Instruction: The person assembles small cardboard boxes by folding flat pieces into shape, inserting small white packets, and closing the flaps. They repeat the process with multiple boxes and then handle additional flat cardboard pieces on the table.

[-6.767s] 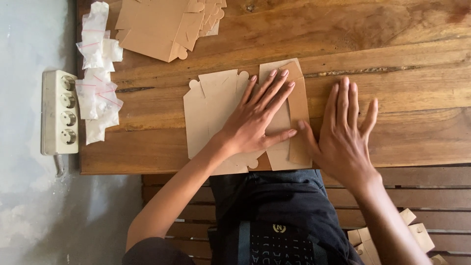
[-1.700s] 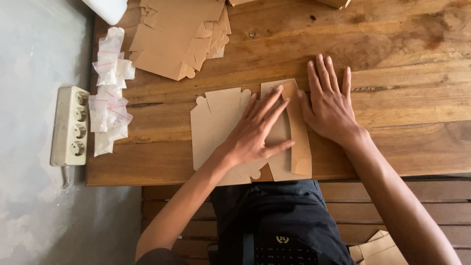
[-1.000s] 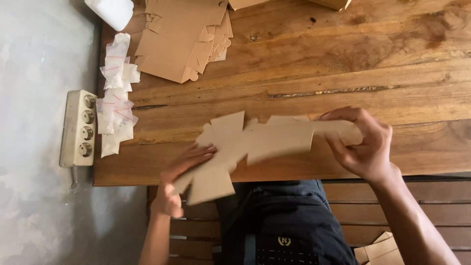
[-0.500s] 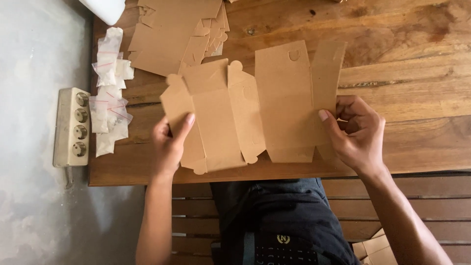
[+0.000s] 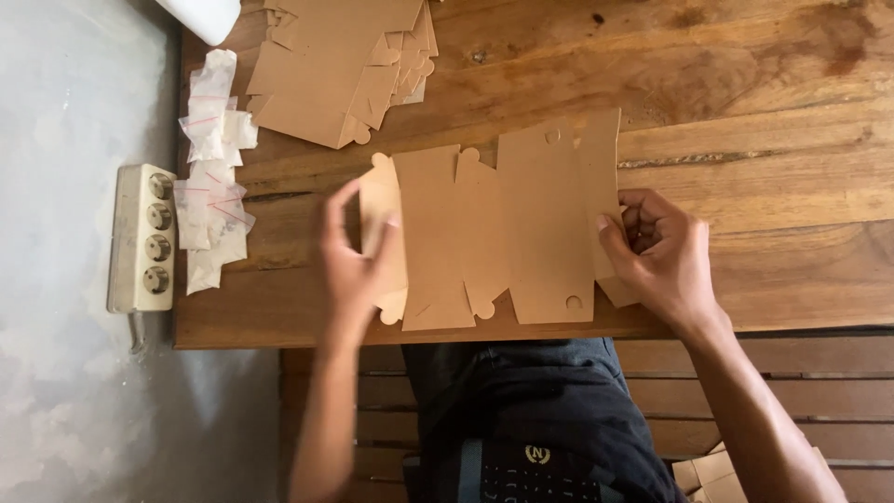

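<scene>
Since half-second earlier, cardboard blank (image 5: 503, 233) dropped lower, flatter over wooden table (image 5: 745, 140). Left hand (image 5: 358, 256) pinched left flap, right hand (image 5: 666, 256) gripped right edge; long axis ran left-right between them.

We look down on a wooden table (image 5: 745, 121) of broad brown planks, knotted and stained at its far right. To its left lies a pale grey concrete floor (image 5: 65, 391), mottled and scuffed. A cream power strip (image 5: 142, 237) rests there, just beside the table's left edge. Near us, under the table's edge, run the dark slats of a wooden bench (image 5: 792, 373). Soft, even daylight falls throughout.
</scene>
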